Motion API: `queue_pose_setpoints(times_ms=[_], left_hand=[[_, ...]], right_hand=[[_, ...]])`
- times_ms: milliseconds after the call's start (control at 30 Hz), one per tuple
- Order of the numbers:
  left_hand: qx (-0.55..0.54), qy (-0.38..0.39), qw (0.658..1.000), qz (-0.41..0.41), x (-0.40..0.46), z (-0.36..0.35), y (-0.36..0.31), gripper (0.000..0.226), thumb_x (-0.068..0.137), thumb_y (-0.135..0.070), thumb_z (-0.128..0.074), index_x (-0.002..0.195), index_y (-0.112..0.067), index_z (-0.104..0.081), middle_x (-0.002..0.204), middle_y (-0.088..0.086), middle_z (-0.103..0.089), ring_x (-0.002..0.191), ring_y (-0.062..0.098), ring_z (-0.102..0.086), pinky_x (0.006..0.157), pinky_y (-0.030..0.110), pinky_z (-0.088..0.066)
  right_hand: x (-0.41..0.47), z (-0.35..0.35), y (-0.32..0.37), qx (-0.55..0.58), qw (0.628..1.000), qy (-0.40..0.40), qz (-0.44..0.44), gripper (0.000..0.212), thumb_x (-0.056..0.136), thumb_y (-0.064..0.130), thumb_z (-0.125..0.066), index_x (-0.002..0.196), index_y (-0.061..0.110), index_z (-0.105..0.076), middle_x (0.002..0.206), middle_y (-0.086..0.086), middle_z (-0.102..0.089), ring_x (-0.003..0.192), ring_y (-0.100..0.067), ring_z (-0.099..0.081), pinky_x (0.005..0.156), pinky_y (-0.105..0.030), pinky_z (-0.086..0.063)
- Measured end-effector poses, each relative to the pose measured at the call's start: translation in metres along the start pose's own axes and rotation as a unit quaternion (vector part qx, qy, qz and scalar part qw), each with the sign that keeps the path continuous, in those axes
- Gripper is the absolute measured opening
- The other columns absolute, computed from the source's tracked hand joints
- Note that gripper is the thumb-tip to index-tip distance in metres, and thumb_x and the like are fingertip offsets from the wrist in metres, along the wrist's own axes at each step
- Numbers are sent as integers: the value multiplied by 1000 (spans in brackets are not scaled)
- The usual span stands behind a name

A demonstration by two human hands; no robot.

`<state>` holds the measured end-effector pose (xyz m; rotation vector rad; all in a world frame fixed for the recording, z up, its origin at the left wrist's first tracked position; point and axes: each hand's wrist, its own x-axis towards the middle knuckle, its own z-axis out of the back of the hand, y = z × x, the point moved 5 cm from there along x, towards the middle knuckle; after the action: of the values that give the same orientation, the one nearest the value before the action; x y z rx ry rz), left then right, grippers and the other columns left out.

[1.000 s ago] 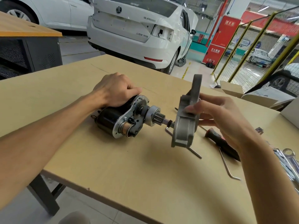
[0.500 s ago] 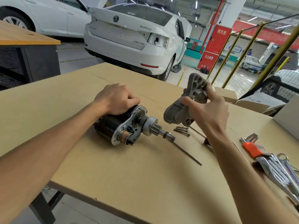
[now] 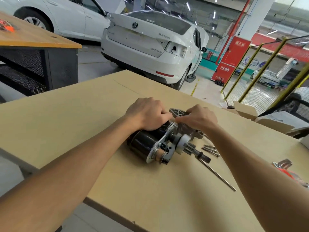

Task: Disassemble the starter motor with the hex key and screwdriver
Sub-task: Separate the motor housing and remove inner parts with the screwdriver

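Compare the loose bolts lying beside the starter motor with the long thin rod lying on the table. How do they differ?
The bolts are short, several lie grouped together, and they have heads. The rod is far longer, thinner, single, and runs diagonally toward the near right. Both are grey metal and lie flat on the table, right of the starter motor, untouched by either hand.

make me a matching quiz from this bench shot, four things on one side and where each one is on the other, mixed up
Things:
1. left hand
2. housing
3. bolts
4. long rod

Places:
A. lying loose in a small bunch just right of the pinion shaft
B. on top of the black motor body
C. behind the motor, under the right hand
D. lying near the shaft tip, running toward the near right of the table

Pairs: 1-B, 2-C, 3-A, 4-D
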<state>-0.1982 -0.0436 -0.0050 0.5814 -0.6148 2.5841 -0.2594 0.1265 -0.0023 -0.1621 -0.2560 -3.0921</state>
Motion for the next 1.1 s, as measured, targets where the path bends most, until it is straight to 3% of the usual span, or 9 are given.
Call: queue_pose_setpoints(times_ms=[100,133,200,300,367,567,733,900,1100], left_hand=[[-4,2,1000,6,-2,1,-2,37,76,-43,-32,49,-19,-36,52,-2,-43,50,18,-37,52,30,-23],[-4,1,1000,8,-3,1,-3,37,77,-43,-32,50,-18,-37,52,-2,-44,50,18,-38,52,30,-23],[9,-14,1000,15,-3,1,-3,40,80,-44,-33,51,-17,-40,52,-3,-47,49,18,-40,52,30,-23],[45,-49,997,27,-5,2,-3,43,90,-40,-41,54,-17,-46,58,-1,-55,51,16,-43,51,30,-22],[59,-59,996,27,-5,2,-4,42,93,-36,-44,56,-17,-49,60,-1,-56,53,15,-44,51,29,-22],[30,-28,999,-1,-9,5,-6,39,84,-40,-32,52,-19,-40,54,-3,-47,52,18,-41,52,32,-22],[-72,6,997,-10,-9,11,3,49,84,-44,-35,75,-15,-73,75,3,-69,76,22,-61,70,41,-45],[71,49,996,31,-8,7,20,51,89,-54,-27,60,-20,-51,64,-3,-54,65,20,-51,60,36,-31],[52,29,998,-17,-9,11,12,50,90,-45,-32,49,-17,-37,48,-4,-41,49,16,-39,52,32,-23]], right_hand=[[-25,14,12,-27,997,-47,45,52,95,56,-53,120,12,-66,121,-11,-67,110,-28,-61,95,-41,-49],[-39,22,16,-11,994,-87,72,51,99,55,-46,118,13,-67,125,-12,-65,113,-28,-58,98,-42,-46],[-73,32,19,64,983,-126,114,56,101,56,-35,90,14,-70,103,-9,-72,94,-25,-63,84,-38,-47],[-113,19,24,124,982,-19,139,68,101,58,-28,77,6,-65,71,-5,-69,70,-21,-62,71,-34,-47],[-127,9,27,140,975,7,172,67,100,58,-28,78,3,-60,72,-8,-65,71,-24,-59,75,-38,-48],[-132,3,23,116,960,-57,248,65,96,68,-22,81,14,-55,78,2,-59,76,-20,-57,75,-43,-47],[-132,-2,18,90,952,-100,274,46,93,57,-32,87,17,-53,80,5,-56,74,-22,-54,69,-41,-46],[-127,-3,20,90,955,-125,255,41,85,55,-38,82,17,-54,75,4,-59,67,-22,-54,61,-36,-45],[-118,-4,18,142,955,-98,240,38,74,54,-43,62,18,-40,53,0,-45,52,-19,-42,49,-33,-37]])
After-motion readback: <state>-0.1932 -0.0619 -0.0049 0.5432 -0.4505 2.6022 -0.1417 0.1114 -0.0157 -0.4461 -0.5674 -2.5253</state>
